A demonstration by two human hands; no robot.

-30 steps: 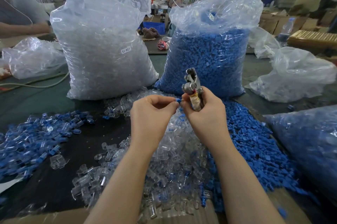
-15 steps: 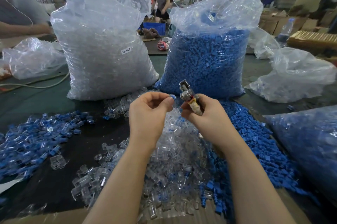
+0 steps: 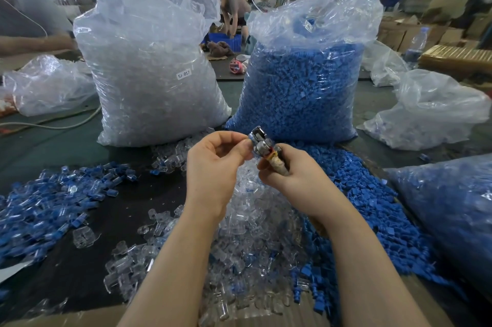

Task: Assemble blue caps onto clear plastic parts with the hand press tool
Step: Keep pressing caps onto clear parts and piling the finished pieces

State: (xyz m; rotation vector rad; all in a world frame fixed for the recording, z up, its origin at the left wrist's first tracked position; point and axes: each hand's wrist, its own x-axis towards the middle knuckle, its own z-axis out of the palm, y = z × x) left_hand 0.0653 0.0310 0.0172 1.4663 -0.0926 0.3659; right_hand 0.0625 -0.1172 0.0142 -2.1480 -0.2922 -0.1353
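My right hand (image 3: 288, 173) grips the taped handle of the metal hand press tool (image 3: 262, 144), whose head tilts up and to the left. My left hand (image 3: 215, 164) has its fingers curled, and its thumb and fingertips pinch a small part against the tool's head; the part itself is mostly hidden. Under my hands lies a heap of loose clear plastic parts (image 3: 253, 230). Loose blue caps (image 3: 372, 214) are piled to the right of it. A spread of assembled blue-and-clear pieces (image 3: 50, 206) lies at the left.
A big bag of clear parts (image 3: 149, 73) and a big bag of blue caps (image 3: 303, 86) stand behind my hands. More plastic bags sit at the left (image 3: 48, 84) and right (image 3: 436, 113), with another bag of blue pieces (image 3: 452, 214) at the right edge. A person bends over a blue crate behind.
The tool's head has tipped further left and lower, and my left hand has come right up against it. Both hands sit a little lower than a second ago.
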